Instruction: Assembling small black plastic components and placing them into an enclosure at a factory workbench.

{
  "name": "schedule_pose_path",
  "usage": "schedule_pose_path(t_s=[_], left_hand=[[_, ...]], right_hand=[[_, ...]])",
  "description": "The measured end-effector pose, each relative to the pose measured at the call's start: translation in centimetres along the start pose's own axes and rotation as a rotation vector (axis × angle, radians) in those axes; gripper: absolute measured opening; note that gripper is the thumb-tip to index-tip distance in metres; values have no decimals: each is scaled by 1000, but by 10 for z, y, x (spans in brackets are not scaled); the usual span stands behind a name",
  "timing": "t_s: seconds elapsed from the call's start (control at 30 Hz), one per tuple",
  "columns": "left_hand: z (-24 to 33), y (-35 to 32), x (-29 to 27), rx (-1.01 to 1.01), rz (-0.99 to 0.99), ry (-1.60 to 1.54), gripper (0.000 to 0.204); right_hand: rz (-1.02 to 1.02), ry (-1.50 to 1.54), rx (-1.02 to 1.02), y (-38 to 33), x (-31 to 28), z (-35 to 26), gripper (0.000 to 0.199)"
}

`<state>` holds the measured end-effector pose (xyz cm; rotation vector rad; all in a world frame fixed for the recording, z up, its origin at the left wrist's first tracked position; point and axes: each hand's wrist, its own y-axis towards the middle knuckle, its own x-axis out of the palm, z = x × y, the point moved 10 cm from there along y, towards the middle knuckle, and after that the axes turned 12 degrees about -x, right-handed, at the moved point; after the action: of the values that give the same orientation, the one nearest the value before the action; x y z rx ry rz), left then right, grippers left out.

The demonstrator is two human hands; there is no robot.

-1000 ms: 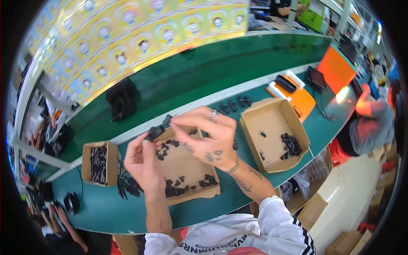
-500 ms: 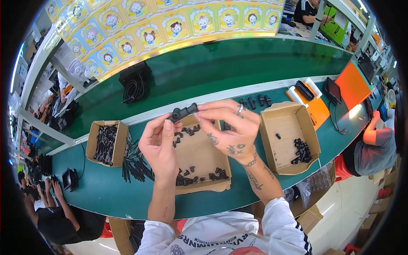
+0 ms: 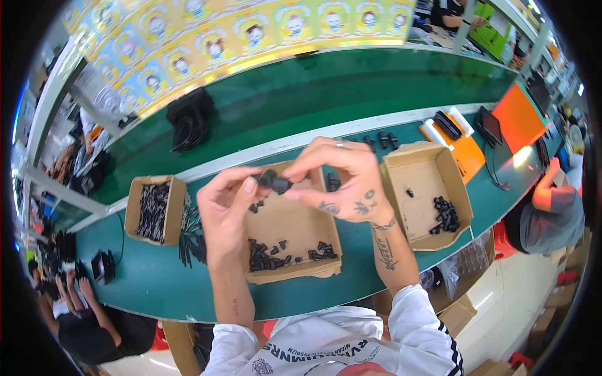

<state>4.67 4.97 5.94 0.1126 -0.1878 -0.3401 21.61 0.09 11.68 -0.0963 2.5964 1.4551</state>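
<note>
Above the middle cardboard tray [image 3: 301, 229], I hold a small black plastic fitting [image 3: 273, 180] with a short stub to its side. My left hand [image 3: 227, 203] pinches its left end between thumb and fingers. On its right end, the thumb and forefinger of my right hand [image 3: 343, 182] close, the other fingers curled behind. Small black fittings [image 3: 266, 255] are scattered in the tray beneath, mostly along its near side. Part of the tray's left side is hidden by my left hand.
A cardboard box [image 3: 164, 235] of thin black pieces stands at left, with loose black sticks [image 3: 191, 235] beside it. At right, another cardboard tray [image 3: 417, 229] holds several black fittings. Further fittings [image 3: 387, 140] stand behind. An orange-and-white fixture [image 3: 461, 156] lies at far right.
The fitting has come lower and its right end now tilts down toward me. Both hands have shifted slightly, still at its two ends.
</note>
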Motion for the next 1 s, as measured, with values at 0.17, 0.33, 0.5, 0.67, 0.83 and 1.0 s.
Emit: schedule_pose_path(t_s=[0.17,0.33,0.5,0.67,0.83,1.0], left_hand=[[-7,4,4,-62,-209,12,29],[-12,4,12,-129,-297,-65,44],[-9,-1,26,-74,-332,-12,39],[-11,-17,40,-100,-98,-179,25],[-39,-60,32,-205,258,-129,33],[-78,-96,36,-289,194,-133,27]], right_hand=[[-127,0,-123,4,9,-11,51],[-291,67,-80,-6,30,-17,67],[-327,55,-60,-9,31,-25,68],[-115,-86,-147,-16,23,-39,56],[-117,-189,-173,-54,38,-64,41],[-111,-163,-71,-93,36,-79,42]])
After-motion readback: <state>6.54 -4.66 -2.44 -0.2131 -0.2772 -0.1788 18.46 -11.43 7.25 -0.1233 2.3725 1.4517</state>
